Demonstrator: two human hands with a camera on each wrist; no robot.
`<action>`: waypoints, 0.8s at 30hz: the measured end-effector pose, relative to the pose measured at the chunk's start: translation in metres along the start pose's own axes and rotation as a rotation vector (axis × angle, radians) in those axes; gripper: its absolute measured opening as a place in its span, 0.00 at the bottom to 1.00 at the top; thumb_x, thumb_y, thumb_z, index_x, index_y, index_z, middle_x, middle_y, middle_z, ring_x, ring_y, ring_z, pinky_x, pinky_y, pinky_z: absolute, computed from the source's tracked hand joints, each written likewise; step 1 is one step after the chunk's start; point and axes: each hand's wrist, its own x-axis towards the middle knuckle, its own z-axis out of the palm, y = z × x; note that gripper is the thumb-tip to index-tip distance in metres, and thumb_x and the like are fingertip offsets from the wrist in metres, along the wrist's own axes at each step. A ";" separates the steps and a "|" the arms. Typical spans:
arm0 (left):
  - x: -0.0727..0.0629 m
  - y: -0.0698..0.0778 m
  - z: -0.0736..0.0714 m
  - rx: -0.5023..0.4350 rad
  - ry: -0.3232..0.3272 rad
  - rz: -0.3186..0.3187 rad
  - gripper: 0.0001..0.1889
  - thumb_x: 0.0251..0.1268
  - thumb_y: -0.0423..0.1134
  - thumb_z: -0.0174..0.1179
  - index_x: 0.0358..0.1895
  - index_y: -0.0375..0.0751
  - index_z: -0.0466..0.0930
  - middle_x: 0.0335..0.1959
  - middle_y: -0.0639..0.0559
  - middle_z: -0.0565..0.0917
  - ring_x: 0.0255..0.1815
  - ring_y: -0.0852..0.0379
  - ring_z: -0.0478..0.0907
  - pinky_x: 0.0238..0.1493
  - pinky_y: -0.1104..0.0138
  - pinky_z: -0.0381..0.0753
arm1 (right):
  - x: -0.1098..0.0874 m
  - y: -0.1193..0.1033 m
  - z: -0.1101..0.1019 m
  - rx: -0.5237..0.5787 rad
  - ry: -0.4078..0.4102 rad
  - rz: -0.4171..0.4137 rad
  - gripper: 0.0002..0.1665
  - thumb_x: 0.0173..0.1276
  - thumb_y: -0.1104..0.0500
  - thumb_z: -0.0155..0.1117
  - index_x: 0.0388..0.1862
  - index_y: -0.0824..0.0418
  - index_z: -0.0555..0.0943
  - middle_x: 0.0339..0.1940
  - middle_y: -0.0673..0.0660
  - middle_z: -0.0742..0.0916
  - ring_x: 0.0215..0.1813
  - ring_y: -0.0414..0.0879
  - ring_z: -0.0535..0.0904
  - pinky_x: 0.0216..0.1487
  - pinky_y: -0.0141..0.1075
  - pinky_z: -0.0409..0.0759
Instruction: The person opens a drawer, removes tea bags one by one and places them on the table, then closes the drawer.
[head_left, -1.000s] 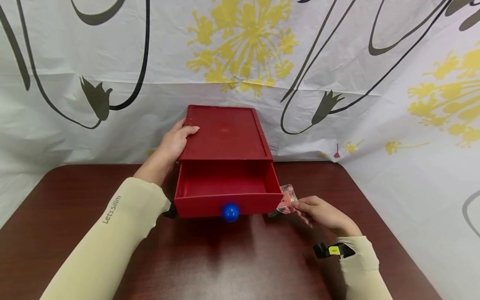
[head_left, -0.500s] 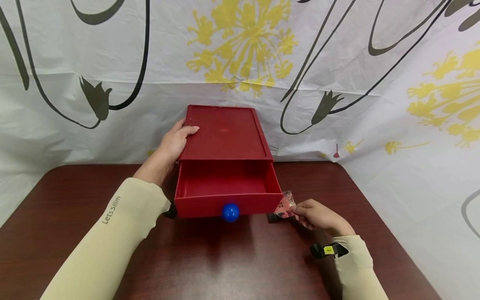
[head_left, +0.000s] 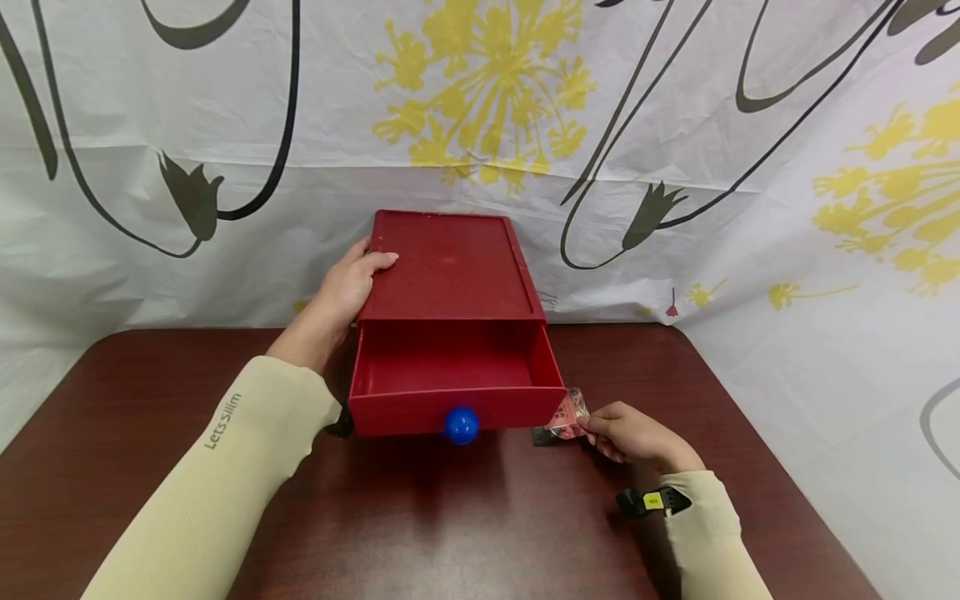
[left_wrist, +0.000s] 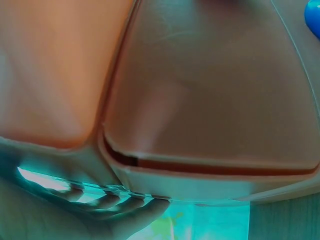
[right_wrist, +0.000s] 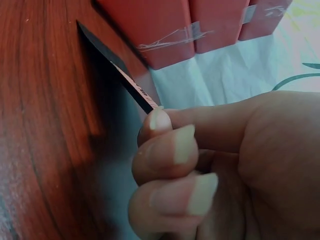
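My left hand (head_left: 351, 283) rests against the left side of a red drawer unit (head_left: 453, 267), its thumb lying over the top edge. In the left wrist view the fingers (left_wrist: 145, 215) stretch along the unit's side. The unit's top drawer (head_left: 457, 412), with a round blue knob (head_left: 461, 425), stands pulled out, and its visible floor is bare. Beside the drawer's front right corner, my right hand (head_left: 637, 435) pinches a thin, pink printed flat piece with clear, shiny parts (head_left: 567, 417) between thumb and fingers. A dark end (head_left: 543, 435) shows at its left; whether it belongs to the piece I cannot tell.
The unit stands on a dark red-brown wooden table (head_left: 450, 533), near its back edge. Behind and to the right hangs a white cloth (head_left: 840, 350) with yellow and grey flowers. In the right wrist view, clear tape (right_wrist: 172, 39) crosses the red stacked sections.
My right hand has moved slightly left and down with the pink piece, which now sits lower beside the drawer's corner. The left hand and the drawer unit have stayed put.
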 end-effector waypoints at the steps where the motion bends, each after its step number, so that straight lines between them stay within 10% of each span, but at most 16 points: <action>1: 0.000 0.000 0.000 0.001 0.000 0.000 0.36 0.77 0.51 0.42 0.83 0.61 0.40 0.78 0.44 0.61 0.71 0.45 0.67 0.72 0.50 0.70 | 0.000 0.001 0.000 -0.003 0.000 -0.005 0.25 0.81 0.54 0.50 0.28 0.71 0.77 0.16 0.48 0.73 0.18 0.39 0.66 0.20 0.28 0.66; 14: 0.001 -0.001 0.000 -0.010 -0.001 0.007 0.36 0.77 0.51 0.42 0.83 0.61 0.41 0.79 0.44 0.61 0.71 0.44 0.66 0.73 0.50 0.69 | 0.001 0.001 0.002 -0.065 0.020 -0.048 0.27 0.80 0.55 0.52 0.25 0.76 0.74 0.14 0.48 0.72 0.15 0.38 0.65 0.18 0.29 0.66; 24: 0.001 -0.002 0.000 -0.014 -0.002 0.002 0.36 0.77 0.51 0.42 0.83 0.61 0.40 0.79 0.44 0.60 0.72 0.44 0.66 0.73 0.49 0.68 | 0.002 0.002 0.003 -0.141 0.056 -0.014 0.29 0.77 0.51 0.57 0.14 0.61 0.71 0.11 0.48 0.70 0.15 0.39 0.63 0.17 0.29 0.62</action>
